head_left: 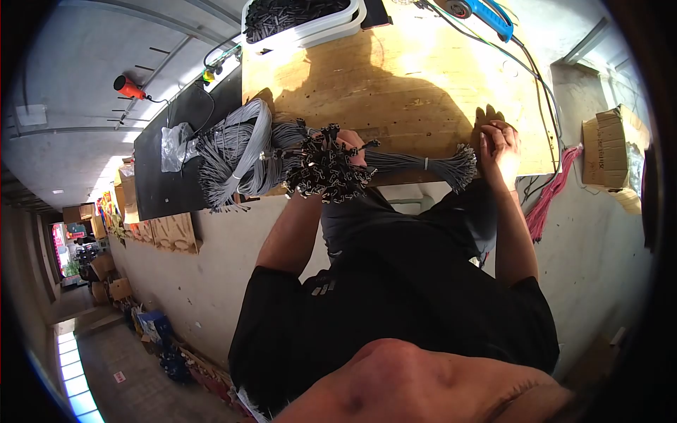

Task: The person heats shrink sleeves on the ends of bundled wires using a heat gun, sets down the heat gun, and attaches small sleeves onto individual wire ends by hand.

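My left hand point(352, 146) is closed round a bundle of grey cables, partly hidden behind a dense cluster of black connector ends point(326, 169). The grey cables point(398, 161) run right from it, tied near their far end, and finish in a fan of small tips point(462, 168). My right hand point(501, 144) lies at the table's front edge, just right of those tips, fingers slightly apart and holding nothing. Left of the connectors, more grey cable point(247, 151) lies looped and banded.
The wooden table point(395, 77) bears a white bin point(310, 37) of black parts and a blue power tool point(493, 20) at the back. A clear plastic bag point(176, 148) lies on the black surface at left. Pink cables point(553, 194) hang beside a cardboard box point(606, 151) at right.
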The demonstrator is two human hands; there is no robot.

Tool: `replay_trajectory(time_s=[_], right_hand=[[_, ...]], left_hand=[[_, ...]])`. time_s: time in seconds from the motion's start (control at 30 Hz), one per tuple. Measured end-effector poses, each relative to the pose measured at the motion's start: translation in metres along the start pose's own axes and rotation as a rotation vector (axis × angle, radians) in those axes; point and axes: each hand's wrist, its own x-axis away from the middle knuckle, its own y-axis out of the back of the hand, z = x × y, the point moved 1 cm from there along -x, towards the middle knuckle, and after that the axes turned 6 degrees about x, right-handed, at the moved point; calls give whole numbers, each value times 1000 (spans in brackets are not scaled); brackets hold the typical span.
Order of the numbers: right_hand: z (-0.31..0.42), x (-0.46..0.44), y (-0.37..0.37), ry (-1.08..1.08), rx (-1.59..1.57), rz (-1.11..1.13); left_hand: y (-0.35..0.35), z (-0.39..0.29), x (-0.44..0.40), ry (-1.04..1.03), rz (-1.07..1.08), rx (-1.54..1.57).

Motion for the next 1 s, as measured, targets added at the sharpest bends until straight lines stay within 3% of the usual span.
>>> replay_trajectory(time_s=[0.17,0.27,0.33,0.37,0.43,0.47,0.53,0.57,0.63,0.67,0.73,0.77,0.8,0.87,0.9,0.93,1.0], right_hand=[[-1,0,-2,9,-1,-2],[-1,1,-2,11,-3,-5],[-1,1,-1,9,-3,-6],[0,1,-1,17,-5,-7],[1,1,0,4,-7,1],[1,1,-1,16,-10,2],[1,1,-2,0,3,11],[0,1,-2,3,5,15],[1,1,-1,13,10,17],[1,1,-1,9,14,18],[-1,2,-3,16,8,18],[-1,2,-3,17,4,17],[-2,2,-3,17,0,16],[-2,2,-4,14,2,16],[-2,2,-4,8,0,17],[-1,2,-4,12,5,16],[1,1,-3,-2,-4,22]], left_hand=[[13,2,3,47,83,-18],[28,4,16,354,90,-124],[30,21,20,177,63,123],[41,24,33,307,25,225],[64,75,75,42,-79,367],[39,37,48,273,-61,522],[31,38,55,201,-161,321],[28,42,53,242,-269,668],[34,41,43,336,-156,884],[13,21,38,420,-349,908],[23,37,55,579,-372,-314],[21,30,62,368,-276,-423],[22,32,64,363,-278,-420],[20,31,61,606,-273,-323],[31,42,72,463,-317,-54],[34,48,73,458,-318,-49],[26,52,61,510,-555,67]])
